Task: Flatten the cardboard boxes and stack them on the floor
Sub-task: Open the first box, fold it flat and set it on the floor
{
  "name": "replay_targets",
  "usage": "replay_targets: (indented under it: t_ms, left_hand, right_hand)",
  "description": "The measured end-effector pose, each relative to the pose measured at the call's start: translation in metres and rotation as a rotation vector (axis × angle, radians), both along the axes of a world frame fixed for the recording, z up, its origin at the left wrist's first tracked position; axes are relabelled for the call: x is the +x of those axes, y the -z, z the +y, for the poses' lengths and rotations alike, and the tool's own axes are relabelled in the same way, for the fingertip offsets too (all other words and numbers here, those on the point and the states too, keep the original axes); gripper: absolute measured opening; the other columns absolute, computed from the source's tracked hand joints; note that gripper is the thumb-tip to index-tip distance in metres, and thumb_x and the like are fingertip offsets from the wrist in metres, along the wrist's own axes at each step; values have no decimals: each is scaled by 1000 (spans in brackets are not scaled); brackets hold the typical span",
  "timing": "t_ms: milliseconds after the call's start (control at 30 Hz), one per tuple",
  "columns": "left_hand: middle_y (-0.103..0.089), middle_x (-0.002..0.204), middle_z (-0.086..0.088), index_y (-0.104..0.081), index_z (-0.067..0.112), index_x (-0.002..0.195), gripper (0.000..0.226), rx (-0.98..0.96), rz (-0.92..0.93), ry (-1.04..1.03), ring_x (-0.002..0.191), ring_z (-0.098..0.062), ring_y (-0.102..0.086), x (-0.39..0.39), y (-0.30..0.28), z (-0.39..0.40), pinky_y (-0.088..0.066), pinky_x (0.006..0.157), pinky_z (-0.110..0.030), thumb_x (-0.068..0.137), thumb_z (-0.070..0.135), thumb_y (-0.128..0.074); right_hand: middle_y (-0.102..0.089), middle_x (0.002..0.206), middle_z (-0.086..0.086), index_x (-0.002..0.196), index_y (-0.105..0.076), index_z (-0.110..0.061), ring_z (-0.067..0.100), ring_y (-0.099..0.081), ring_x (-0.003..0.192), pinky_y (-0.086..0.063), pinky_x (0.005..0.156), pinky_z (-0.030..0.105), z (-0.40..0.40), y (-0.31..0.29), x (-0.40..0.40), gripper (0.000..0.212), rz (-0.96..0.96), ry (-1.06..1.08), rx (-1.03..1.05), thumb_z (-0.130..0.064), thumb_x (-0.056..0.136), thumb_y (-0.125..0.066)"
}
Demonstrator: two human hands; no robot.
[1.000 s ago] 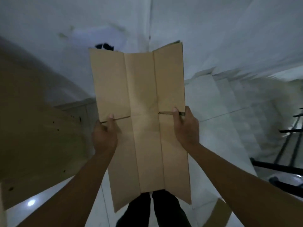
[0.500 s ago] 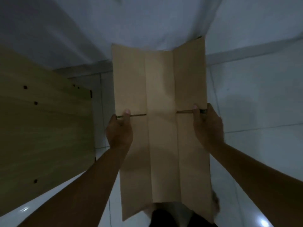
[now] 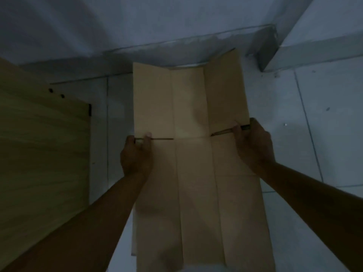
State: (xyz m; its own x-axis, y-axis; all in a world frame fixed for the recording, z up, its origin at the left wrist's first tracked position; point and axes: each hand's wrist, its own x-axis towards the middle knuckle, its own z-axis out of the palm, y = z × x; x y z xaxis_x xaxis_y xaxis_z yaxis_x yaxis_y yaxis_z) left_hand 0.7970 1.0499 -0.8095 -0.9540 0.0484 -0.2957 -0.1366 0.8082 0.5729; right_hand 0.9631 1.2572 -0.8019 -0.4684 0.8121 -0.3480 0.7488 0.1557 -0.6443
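A flattened brown cardboard box stretches lengthwise away from me over the white tiled floor, its panels split by two long creases. My left hand grips its left edge at a side slit, thumb on top. My right hand grips the right edge at the matching slit. The far right panel tilts up a little. Under its near left corner an edge of another cardboard sheet peeks out; I cannot tell how many lie there.
A light wooden board with small dark holes takes up the left side. A white wall and skirting run across the far end, with a wall corner jutting out at the upper right. The scene is dim.
The view has tipped downward and the cardboard has come lower and closer to the floor. Both hands keep the same grip at the side slits. Stairs and a railing have left the view.
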Motion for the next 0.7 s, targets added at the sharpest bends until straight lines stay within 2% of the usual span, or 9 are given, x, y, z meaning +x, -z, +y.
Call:
replay_targets:
  t_ms: [67, 133, 200, 267, 333, 400, 567, 633, 700]
  left_hand:
    - [-62, 87, -11, -55, 6, 94, 41, 10, 74, 9, 91, -34, -63, -14, 14, 4, -43, 72, -32, 94, 47, -57]
    - [-63, 88, -11, -55, 4, 98, 43, -13, 127, 19, 92, -34, -63, -25, 26, 4, -41, 72, -32, 93, 46, -58]
    - [-62, 110, -19, -55, 2, 118, 48, -57, 205, 94, 105, -37, -59, -28, 36, 3, -43, 82, -37, 92, 43, -58]
    - [-45, 142, -23, -40, 7, 145, 61, -155, 282, 250, 127, -39, -45, -24, 46, 2, -37, 98, -45, 95, 38, -56]
    - [-25, 157, -22, -30, 16, 153, 62, -256, 341, 441, 141, -40, -30, -18, 57, 1, -30, 108, -52, 98, 42, -43]
    - [-16, 162, -18, -27, 23, 155, 61, -320, 315, 506, 147, -40, -18, -13, 67, 3, -24, 113, -55, 99, 45, -31]
    - [-9, 164, -13, -22, 29, 156, 68, -395, 225, 502, 151, -35, -7, -7, 53, 4, -11, 115, -59, 93, 56, -24]
    - [-14, 163, -15, -28, 27, 154, 74, -383, 219, 500, 150, -35, -11, 1, 28, 8, -12, 115, -58, 89, 60, -22]
    - [-23, 161, -15, -35, 23, 152, 71, -338, 232, 520, 148, -34, -19, 14, -5, 14, -19, 116, -54, 90, 57, -27]
  right_hand:
    - [-65, 101, 10, 114, -55, -12, 28, -60, 86, -43, 71, 30, 9, 9, -11, 40, -8, 9, 18, -49, 99, -54]
    - [-66, 113, 11, 123, -51, -14, 33, -64, 99, -48, 77, 35, 14, 19, -19, 47, -27, 17, 54, -53, 96, -56]
    - [-58, 131, 11, 142, -39, -19, 36, -61, 110, -49, 86, 44, 14, 31, -19, 59, -102, -26, 192, -53, 96, -53]
    - [-43, 147, 17, 154, -28, -21, 40, -52, 123, -46, 94, 51, 8, 45, -17, 66, -170, -164, 416, -50, 99, -47]
    - [-22, 161, 22, 158, -25, -25, 41, -33, 142, -31, 112, 57, 0, 62, -18, 66, -201, -281, 480, -52, 100, -38]
    - [-10, 165, 23, 159, -21, -27, 41, -17, 150, -18, 119, 59, -6, 76, -21, 67, -222, -289, 454, -56, 100, -30]
    - [-3, 166, 21, 160, -16, -27, 40, -8, 152, -11, 120, 60, -8, 68, -16, 70, -266, -341, 425, -61, 100, -26]
    - [-3, 167, 19, 160, -17, -27, 37, -5, 153, -9, 120, 60, -11, 44, -10, 69, -273, -360, 398, -60, 101, -28]
    - [-7, 167, 16, 159, -20, -26, 34, -7, 153, -10, 121, 58, -17, 10, -4, 66, -256, -384, 397, -57, 102, -29]
